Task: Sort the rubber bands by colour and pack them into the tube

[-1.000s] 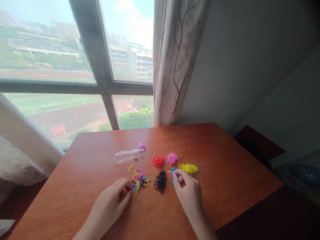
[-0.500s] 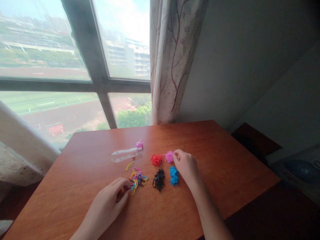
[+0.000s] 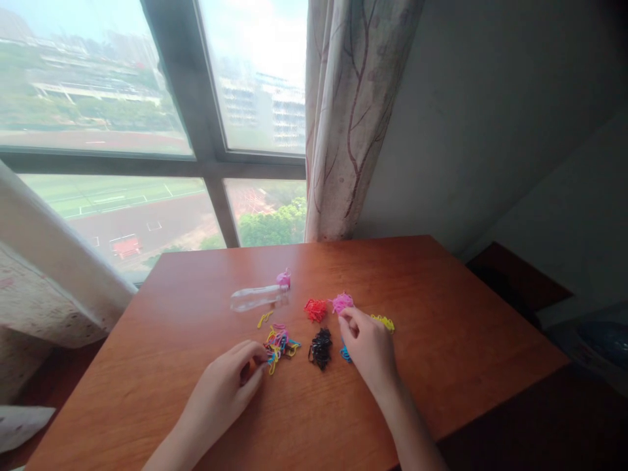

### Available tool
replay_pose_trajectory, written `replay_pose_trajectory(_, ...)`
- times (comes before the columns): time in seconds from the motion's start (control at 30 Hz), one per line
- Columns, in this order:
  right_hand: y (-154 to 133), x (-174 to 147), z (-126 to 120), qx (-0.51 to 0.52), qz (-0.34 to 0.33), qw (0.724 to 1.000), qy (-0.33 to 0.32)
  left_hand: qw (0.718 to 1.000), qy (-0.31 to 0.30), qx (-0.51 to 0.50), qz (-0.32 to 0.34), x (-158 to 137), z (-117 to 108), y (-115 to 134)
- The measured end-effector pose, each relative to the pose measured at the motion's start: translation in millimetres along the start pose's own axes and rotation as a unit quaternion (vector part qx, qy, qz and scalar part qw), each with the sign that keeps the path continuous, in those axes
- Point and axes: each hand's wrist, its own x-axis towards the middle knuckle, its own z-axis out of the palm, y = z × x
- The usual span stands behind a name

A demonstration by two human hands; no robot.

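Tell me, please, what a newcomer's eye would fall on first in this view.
Probably the bright window across the upper left. Next, on the brown table, a red pile and a pink pile lie farther back, a black pile nearer, and a multicolored pile at the left hand. The right hand, near the pink pile, partly hides a blue pile.
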Motion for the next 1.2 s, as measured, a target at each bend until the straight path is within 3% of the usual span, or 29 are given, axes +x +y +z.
replay_pose_trajectory(0.17, -32, -43, 21, 0.107, -0.034, 0.992, -0.056, 1.0, -0.003, -0.024, 0.009, -1, -2, 6)
replay_pose_trajectory(0.33, -54, -67, 38, 0.124, -0.043, 0.987, -0.091, 0.996, -0.035, -0.067, 0.04, -1, -3, 18)
replay_pose_trajectory(1.2, -54, -71, 29, 0.157, -0.05, 0.977, -0.136, 0.991, -0.088, -0.089, 0.053, -3, 2, 24)
